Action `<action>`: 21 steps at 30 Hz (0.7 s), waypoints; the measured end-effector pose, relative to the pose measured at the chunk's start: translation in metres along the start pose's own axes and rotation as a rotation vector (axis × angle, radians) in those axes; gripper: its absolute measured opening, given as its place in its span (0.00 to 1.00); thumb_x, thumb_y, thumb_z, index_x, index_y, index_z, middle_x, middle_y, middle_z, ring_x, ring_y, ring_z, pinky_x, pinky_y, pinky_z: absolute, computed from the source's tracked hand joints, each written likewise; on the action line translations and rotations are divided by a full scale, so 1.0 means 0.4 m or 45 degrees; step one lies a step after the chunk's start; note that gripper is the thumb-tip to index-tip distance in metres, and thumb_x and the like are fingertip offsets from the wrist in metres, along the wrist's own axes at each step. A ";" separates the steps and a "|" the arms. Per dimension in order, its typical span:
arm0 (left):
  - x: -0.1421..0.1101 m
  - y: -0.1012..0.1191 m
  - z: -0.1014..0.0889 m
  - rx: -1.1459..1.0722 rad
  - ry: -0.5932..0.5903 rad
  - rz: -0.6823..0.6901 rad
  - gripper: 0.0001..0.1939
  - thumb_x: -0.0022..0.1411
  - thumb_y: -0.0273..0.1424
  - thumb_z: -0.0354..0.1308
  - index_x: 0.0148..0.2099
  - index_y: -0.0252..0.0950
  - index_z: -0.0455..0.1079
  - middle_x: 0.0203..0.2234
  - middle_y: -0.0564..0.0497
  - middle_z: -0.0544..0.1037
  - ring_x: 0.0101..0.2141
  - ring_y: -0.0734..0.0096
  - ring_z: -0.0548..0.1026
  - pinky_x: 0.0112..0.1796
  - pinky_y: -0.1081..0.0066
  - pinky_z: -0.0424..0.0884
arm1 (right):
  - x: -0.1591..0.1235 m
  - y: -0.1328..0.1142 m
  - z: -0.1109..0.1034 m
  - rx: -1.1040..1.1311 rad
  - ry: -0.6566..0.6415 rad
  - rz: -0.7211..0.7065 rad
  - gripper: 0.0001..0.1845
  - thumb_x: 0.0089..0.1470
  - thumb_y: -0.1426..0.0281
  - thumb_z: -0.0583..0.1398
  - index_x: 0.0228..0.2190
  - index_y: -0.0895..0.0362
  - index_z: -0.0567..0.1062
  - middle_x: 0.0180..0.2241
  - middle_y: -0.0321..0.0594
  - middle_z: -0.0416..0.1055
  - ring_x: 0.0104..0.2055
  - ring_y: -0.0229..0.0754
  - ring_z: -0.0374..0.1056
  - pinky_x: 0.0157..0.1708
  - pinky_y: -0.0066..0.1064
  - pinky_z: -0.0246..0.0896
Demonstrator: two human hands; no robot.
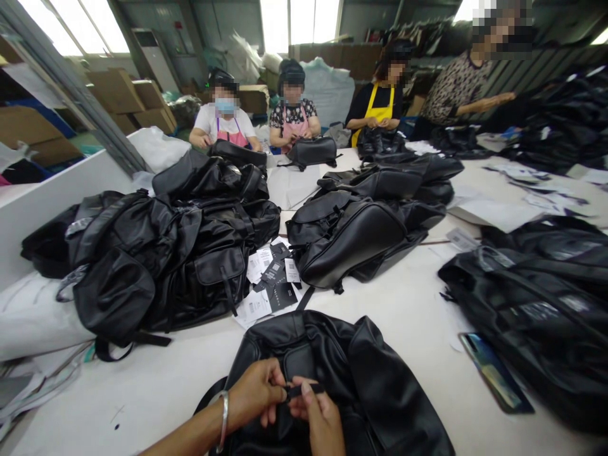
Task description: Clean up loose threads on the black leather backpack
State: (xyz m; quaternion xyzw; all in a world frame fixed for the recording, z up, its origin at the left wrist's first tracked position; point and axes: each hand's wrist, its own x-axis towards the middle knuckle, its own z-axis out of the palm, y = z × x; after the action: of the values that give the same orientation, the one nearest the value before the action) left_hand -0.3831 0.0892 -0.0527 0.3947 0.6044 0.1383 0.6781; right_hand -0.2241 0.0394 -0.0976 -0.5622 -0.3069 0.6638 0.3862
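A black leather-look backpack [380, 373] lies on the white table right in front of me. Over its front, my left hand [261, 387] pinches a small dark piece, perhaps a buckle, mostly hidden by the fingertips. Close beside it, my right hand [317, 411] grips a short black strap [304, 390] between thumb and fingers. The fingertips of both hands nearly meet there. A silver bangle circles my left wrist. Just beyond the backpack lies a spread of black and white tags [273, 275].
Piled black backpacks lie at the left [166, 253], centre [365, 234] and right [536, 297]. A phone [496, 370] rests on the table [403, 316] at the right. Several people work across the table, one in a yellow apron [380, 104]. Papers [536, 183] are scattered at the far right.
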 end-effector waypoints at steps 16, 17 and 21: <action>-0.026 0.023 0.020 0.167 0.144 0.130 0.06 0.52 0.22 0.51 0.31 0.37 0.59 0.11 0.62 0.64 0.10 0.79 0.60 0.09 0.83 0.50 | -0.014 0.015 0.005 -0.545 0.081 -0.445 0.23 0.63 0.58 0.49 0.46 0.57 0.76 0.39 0.48 0.78 0.39 0.49 0.75 0.40 0.36 0.74; -0.025 0.022 0.020 0.168 0.160 0.144 0.06 0.52 0.23 0.52 0.31 0.37 0.58 0.12 0.62 0.64 0.10 0.80 0.60 0.09 0.83 0.49 | -0.014 0.012 0.005 -0.712 0.067 -0.699 0.20 0.62 0.63 0.50 0.47 0.57 0.75 0.43 0.48 0.77 0.42 0.49 0.75 0.42 0.36 0.73; -0.017 0.021 0.006 0.093 0.104 0.131 0.05 0.52 0.28 0.54 0.31 0.37 0.59 0.11 0.62 0.64 0.10 0.78 0.61 0.09 0.83 0.52 | -0.018 -0.050 -0.007 -1.099 -0.162 -1.347 0.26 0.55 0.80 0.48 0.54 0.59 0.68 0.53 0.51 0.69 0.53 0.48 0.69 0.49 0.35 0.69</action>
State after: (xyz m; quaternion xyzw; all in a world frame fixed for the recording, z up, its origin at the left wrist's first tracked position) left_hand -0.3800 0.0894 -0.0420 0.4438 0.6151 0.1668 0.6299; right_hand -0.2176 0.0435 -0.0774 -0.4002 -0.7995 0.2358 0.3809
